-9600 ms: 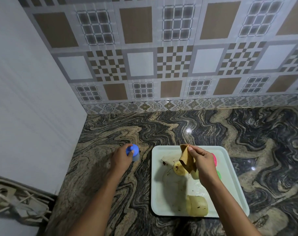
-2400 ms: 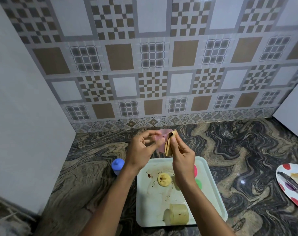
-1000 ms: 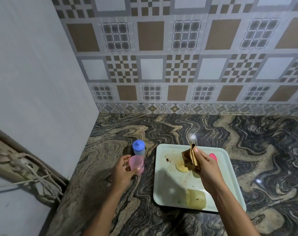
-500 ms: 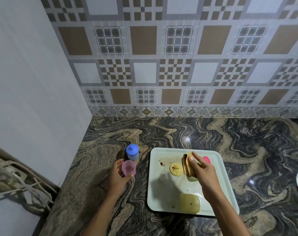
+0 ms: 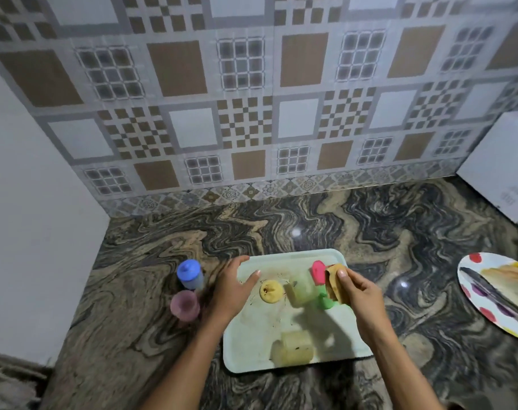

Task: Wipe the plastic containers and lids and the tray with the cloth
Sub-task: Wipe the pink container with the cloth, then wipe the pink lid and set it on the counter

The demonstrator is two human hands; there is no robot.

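On the counter (image 5: 311, 220), tray (image 5: 252, 347): lying flat near the front edge, showing brown specks and smears across its middle.
Left hand (image 5: 231, 288): hovering over the tray's back left corner, fingers stretched out and spread, holding nothing; touching the rim or not, impossible to tell.
Right hand (image 5: 363, 294): reaching in over the tray's right edge, pinching a folded brown cloth (image 5: 334, 287) between thumb and curled fingers.
Pink lid (image 5: 318, 272): standing on edge near the tray's back right corner, just beside the cloth; touching it or not, unclear.
Green plastic piece (image 5: 326, 303): sitting in front of the pink lid, partly hiding behind the cloth; lid or container, too blurred to tell.
Yellow lid (image 5: 271, 290): lying flat toward the tray's back left, just beside the left thumb.
Pale container (image 5: 300, 291): lying on its side between the yellow lid and the green plastic piece.
Yellow container (image 5: 292, 349): lying on its side near the tray's front edge.
Blue-lidded container (image 5: 189, 275): standing upright on the counter, off the tray's left edge.
Pink container (image 5: 185, 304): standing just in front of the blue-lidded container.
Spotted plate (image 5: 474, 294): lying at the counter's right edge, carrying a dark utensil (image 5: 494, 294).
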